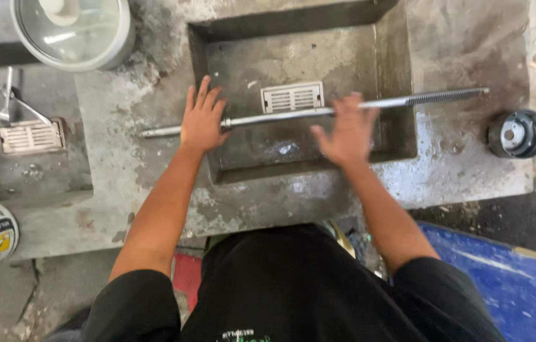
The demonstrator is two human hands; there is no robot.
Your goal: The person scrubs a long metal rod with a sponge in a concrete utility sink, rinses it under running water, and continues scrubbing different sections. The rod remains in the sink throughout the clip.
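A long steel rod (pixel 318 111), smooth along most of its length and threaded toward its 3 o'clock end, lies across a sunken concrete basin (pixel 394 76), bridging it from the rim at 9 o'clock to the rim at 3 o'clock. The left hand (pixel 201 120) rests flat on the rod near its 9 o'clock end, fingers spread and open, pressing down rather than wrapped around it. The right hand (pixel 347 133) is on the middle of the rod over the basin; it is motion-blurred, so its fingers look open and splayed, but whether they curl under the rod I cannot tell. To do this rolling or steadying well, I judge both palms should bear evenly so the rod stays square across the two rims and neither end slips into the pit; the smooth end has the shorter rest on the ledge and is the one to watch. A slotted drain grate (pixel 292 97) sits in the basin floor just behind the rod. Open room lies along the wet ledge toward 3 o'clock, up to a round black cap-like part (pixel 517 133). At 11 o'clock stands a pale round lidded vessel (pixel 73 31), at 9 o'clock a second grate (pixel 31 137), both well apart from the rod.
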